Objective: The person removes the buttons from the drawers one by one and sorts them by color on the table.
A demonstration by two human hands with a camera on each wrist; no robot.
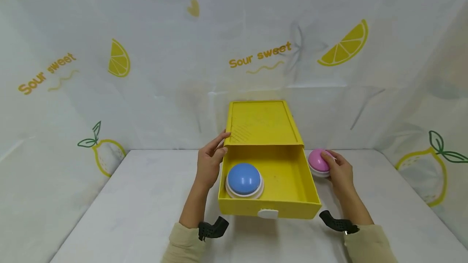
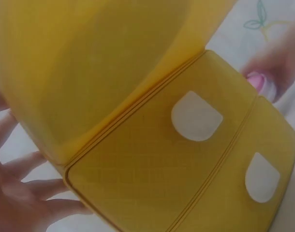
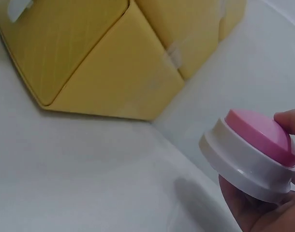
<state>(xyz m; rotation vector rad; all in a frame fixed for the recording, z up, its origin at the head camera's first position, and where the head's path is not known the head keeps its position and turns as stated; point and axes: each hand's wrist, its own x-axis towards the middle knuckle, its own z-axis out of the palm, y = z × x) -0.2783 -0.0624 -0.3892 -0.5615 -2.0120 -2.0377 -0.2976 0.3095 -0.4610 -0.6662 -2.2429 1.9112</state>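
Note:
A yellow drawer cabinet (image 1: 263, 121) stands at the back of the table, its top drawer (image 1: 285, 175) pulled out toward me. Inside that drawer, at the front left, sits a blue dome push button (image 1: 244, 178) on a white round base. My left hand (image 1: 208, 163) steadies the cabinet's left side, its fingers (image 2: 26, 164) spread along the wall in the left wrist view. To the right of the cabinet, my right hand (image 1: 341, 169) grips a pink dome push button (image 3: 258, 135) with a white base. This button is held above the table, thumb on the dome and fingers under the base.
Two lower drawers are closed, with white tab handles (image 2: 196, 116) on their fronts. Another white tab (image 1: 268, 214) marks the pulled-out drawer's front. Behind the white table (image 1: 153, 198) hangs a sheet (image 1: 164, 72) printed with lemons.

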